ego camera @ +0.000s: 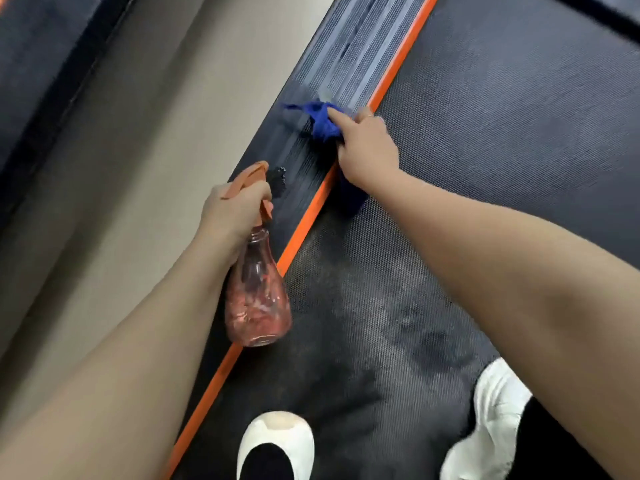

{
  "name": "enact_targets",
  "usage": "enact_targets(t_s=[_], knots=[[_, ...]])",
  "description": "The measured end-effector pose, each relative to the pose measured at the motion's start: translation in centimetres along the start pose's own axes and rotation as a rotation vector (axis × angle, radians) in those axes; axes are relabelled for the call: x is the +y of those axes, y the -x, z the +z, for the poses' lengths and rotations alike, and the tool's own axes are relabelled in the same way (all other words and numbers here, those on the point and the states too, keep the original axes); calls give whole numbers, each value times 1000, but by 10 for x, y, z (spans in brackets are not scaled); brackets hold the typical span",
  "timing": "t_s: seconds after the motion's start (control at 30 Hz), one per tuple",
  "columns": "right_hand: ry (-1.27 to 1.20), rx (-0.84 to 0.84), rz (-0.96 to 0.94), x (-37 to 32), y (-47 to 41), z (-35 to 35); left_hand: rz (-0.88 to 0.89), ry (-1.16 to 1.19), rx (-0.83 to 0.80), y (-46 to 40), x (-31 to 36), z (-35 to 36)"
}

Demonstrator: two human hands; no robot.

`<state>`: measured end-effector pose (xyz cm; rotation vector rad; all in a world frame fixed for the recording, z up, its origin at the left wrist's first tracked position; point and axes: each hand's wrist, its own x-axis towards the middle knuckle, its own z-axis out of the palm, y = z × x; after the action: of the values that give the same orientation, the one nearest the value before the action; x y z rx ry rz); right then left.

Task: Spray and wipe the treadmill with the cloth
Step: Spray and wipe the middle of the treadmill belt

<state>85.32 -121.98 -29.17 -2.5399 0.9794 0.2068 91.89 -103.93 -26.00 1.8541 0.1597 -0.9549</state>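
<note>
The treadmill fills the view: a dark textured belt (pixel 485 116), an orange stripe (pixel 304 223) along its left edge, and a ribbed black side rail (pixel 332 74) beyond that. My right hand (pixel 367 147) grips a bunched blue cloth (pixel 322 119) and presses it on the side rail next to the stripe. My left hand (pixel 228 216) grips the neck and orange trigger head of a pink see-through spray bottle (pixel 258 292), held above the rail's near part with its nozzle pointing up the rail. Damp patches show on the belt near my feet.
My two white shoes (pixel 277 445) stand on the belt at the bottom of the view. A beige floor strip (pixel 138 133) runs left of the treadmill, with another dark machine (pixel 45 46) at the far left.
</note>
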Motion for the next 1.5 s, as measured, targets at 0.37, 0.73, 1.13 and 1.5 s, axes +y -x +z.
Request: enact_targets(t_s=[0.37, 0.73, 1.13, 1.5], knots=[[266, -285, -659, -75, 50, 49, -34, -30, -57, 6, -11, -42], [214, -47, -224, -66, -13, 34, -60, -42, -149, -3, -35, -60], [237, -376, -765, -75, 88, 63, -41, -122, -228, 18, -29, -87], [-44, -92, 143, 51, 81, 15, -57, -390, -692, 29, -38, -13]])
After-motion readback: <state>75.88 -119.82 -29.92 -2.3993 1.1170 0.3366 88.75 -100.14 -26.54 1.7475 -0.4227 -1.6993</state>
